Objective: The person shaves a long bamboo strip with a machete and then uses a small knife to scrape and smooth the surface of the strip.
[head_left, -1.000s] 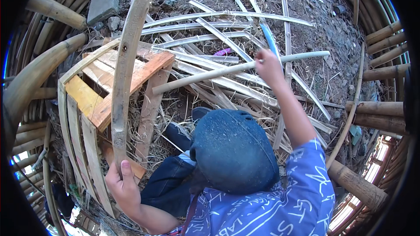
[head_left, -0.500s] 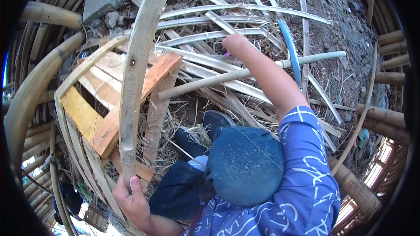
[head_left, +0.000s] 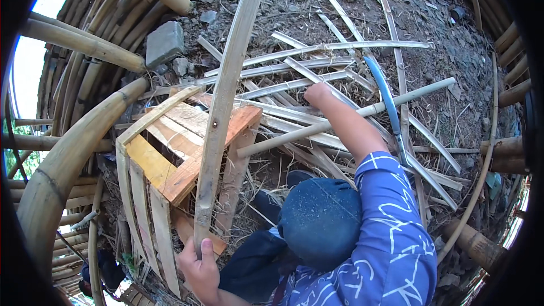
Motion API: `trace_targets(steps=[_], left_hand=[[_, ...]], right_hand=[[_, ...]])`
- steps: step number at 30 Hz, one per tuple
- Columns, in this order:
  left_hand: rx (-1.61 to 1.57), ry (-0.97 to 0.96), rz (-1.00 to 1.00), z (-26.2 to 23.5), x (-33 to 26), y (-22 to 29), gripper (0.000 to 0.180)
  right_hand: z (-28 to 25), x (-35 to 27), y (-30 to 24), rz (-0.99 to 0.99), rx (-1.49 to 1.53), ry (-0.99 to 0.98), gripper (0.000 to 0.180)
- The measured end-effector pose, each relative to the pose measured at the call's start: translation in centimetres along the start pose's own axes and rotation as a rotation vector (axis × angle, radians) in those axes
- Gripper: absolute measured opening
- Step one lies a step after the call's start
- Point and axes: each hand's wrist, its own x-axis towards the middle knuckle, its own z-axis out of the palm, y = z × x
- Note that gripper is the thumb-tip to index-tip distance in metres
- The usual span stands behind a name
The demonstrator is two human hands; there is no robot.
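Note:
My left hand (head_left: pixel 199 266) is at the lower edge, closed around the near end of a long pale bamboo slat (head_left: pixel 226 102) that runs up and away over a wooden crate (head_left: pixel 170 156). My right hand (head_left: pixel 317 94) reaches forward, knuckles up, and presses onto a heap of split bamboo strips (head_left: pixel 294 82); its fingers curl down out of sight. A blue curved tool (head_left: pixel 386 102) lies on the heap just right of my right forearm, untouched. A round pale stick (head_left: pixel 362 112) crosses under that arm.
Thick bamboo poles (head_left: pixel 68 153) curve along the left, and more poles line the right edge (head_left: pixel 510 147). A grey stone block (head_left: pixel 164 42) lies on the dirt behind the crate. My knee in blue denim (head_left: pixel 320 221) sits below the heap.
My right hand has moved left and nearer, down onto the strips, away from the blue tool. My left hand has kept its hold on the long slat.

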Motion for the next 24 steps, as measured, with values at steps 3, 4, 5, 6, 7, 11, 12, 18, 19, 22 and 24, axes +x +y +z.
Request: trace_targets(steps=[3,4,5,6,7,11,12,18,19,22,24], left_hand=[[0.042,-0.038,-0.027,-0.6,-0.4,0.5,0.035],[0.027,-0.048,-0.038,-0.6,-0.3,0.7,0.035],[0.033,-0.023,-0.041,-1.0,-0.6,0.7,0.035],[0.047,-0.010,-0.016,-1.1,-0.8,0.7,0.036],[0.063,0.002,0.007,-1.3,-0.9,0.4,0.036],[-0.004,-0.055,0.021,-0.6,-0.7,-0.2,0.036],[-0.003,-0.060,0.010,-0.6,-0.7,-0.2,0.036],[-0.059,-0.108,-0.035,-1.2,-1.6,-1.0,0.036],[-0.026,-0.082,-0.004,-1.3,-1.6,-0.7,0.036],[0.001,-0.053,0.032,-1.4,-2.1,-0.9,0.036],[-0.049,-0.068,0.028,-1.5,-2.5,-0.2,0.038]], right_hand=[[0.5,0.5,-0.2,0.085,0.045,-0.086,0.025],[0.9,0.5,0.1,0.073,0.041,-0.089,0.026],[0.7,0.5,-0.6,0.058,0.040,-0.069,0.026],[0.6,0.2,-1.0,0.038,-0.006,-0.066,0.025],[0.5,0.0,-1.4,0.016,-0.054,-0.064,0.025],[1.4,-1.0,1.0,0.000,0.046,0.110,0.018],[0.8,-0.8,1.3,-0.020,0.130,0.277,0.015],[-8.3,-9.4,-0.3,-0.028,0.474,0.986,0.013],[-8.9,-10.8,-0.6,0.043,0.566,1.071,0.013],[-8.2,-13.5,-0.2,0.151,0.945,1.102,0.021],[-7.4,-15.7,0.7,0.264,1.500,0.930,0.032]])
